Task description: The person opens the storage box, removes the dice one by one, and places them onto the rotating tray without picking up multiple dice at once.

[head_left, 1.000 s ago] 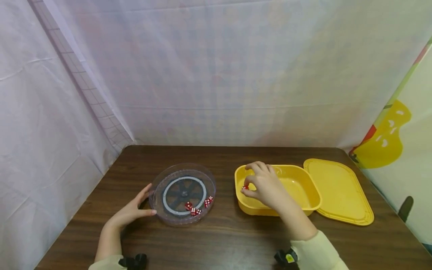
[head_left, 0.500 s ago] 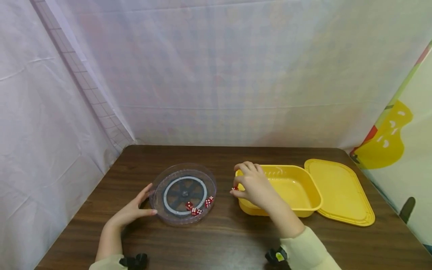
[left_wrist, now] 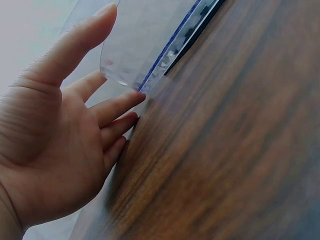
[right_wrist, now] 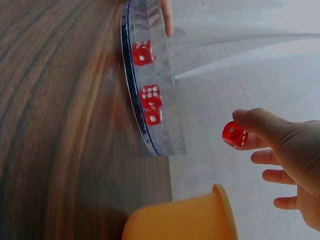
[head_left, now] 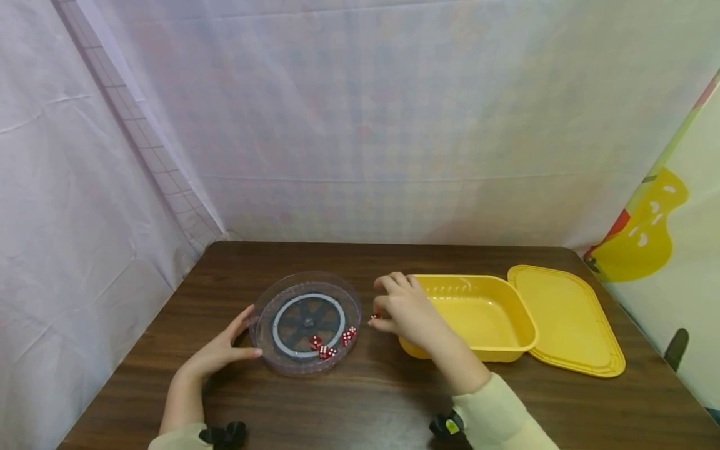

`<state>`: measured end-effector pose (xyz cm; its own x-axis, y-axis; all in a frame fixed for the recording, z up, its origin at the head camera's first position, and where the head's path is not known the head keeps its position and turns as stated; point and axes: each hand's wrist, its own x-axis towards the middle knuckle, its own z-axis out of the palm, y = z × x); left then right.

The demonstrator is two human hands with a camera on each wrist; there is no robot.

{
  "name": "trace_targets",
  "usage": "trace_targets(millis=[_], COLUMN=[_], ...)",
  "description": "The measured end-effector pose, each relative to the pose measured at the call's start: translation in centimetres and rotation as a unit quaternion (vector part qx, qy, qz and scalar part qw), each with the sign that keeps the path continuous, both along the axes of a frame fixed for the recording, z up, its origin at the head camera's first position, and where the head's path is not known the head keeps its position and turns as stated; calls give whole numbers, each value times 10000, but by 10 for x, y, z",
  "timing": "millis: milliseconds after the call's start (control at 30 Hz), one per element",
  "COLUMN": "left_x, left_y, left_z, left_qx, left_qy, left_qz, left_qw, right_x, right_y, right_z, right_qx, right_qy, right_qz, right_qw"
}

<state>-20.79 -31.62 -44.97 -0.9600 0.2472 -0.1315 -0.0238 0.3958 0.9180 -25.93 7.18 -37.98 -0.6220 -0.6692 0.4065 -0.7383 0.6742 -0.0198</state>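
Observation:
My right hand pinches a red die with white dots between thumb and index finger. It is above the table, between the yellow box and a round clear plastic dish. Several red dice lie inside the dish near its right front, over a dark spoked pattern with a white ring. At the dish's left side my left hand rests with thumb and fingers spread against the wall. In the left wrist view, those fingers are nearly straight at the clear wall.
A flat yellow lid lies right of the box, partly under its edge. The brown wooden table meets a white curtain at its back edge. Black wrist straps sit at both sleeves.
The right hand has moved left with the die, from over the yellow box to the gap beside the dish. The left hand and the dish have stayed in place.

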Motion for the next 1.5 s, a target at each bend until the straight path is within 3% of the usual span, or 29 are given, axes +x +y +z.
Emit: trace_targets(millis=[600, 1500], left_x=[-1, 0], left_y=[2, 4], left_z=[-1, 1], left_qx=[-41, -36], left_qy=[-25, -81], left_qz=[-19, -65], left_qw=[10000, 9999], right_x=[-2, -9], right_y=[-32, -69], right_z=[-8, -16], right_qx=[69, 563], right_qy=[265, -116], right_qz=[265, 186], right_qw=[9993, 9982])
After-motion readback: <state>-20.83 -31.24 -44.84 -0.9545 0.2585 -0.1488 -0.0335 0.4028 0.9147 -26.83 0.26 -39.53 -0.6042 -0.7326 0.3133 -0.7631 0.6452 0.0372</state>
